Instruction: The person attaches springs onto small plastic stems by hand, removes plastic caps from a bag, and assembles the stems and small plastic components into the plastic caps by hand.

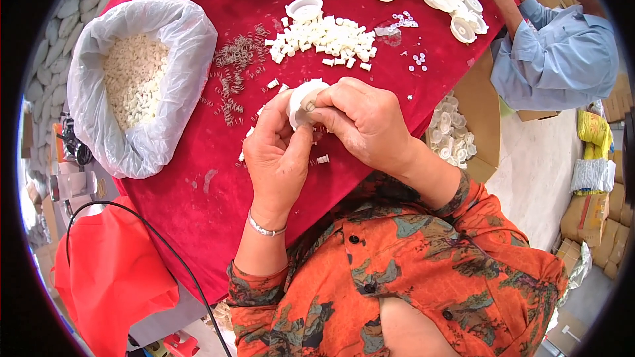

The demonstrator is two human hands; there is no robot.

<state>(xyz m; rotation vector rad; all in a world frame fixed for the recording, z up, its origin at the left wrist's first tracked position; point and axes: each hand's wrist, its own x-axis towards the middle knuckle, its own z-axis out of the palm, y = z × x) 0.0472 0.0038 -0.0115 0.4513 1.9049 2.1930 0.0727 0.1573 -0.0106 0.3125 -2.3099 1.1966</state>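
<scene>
Holding: both hands meet over the red table (198, 178)
Left hand (276, 152): curled, cupping a white plastic cap (301, 102)
Right hand (360, 122): fingers pinching the cap's upper edge
Cap: between both hands, above the table
Nearby: pile of small white pieces (327, 38), springs (231, 76), bag (135, 82)

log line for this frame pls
left hand: holds white disc | right hand: pinches disc | table: white pegs, springs, bag
</scene>
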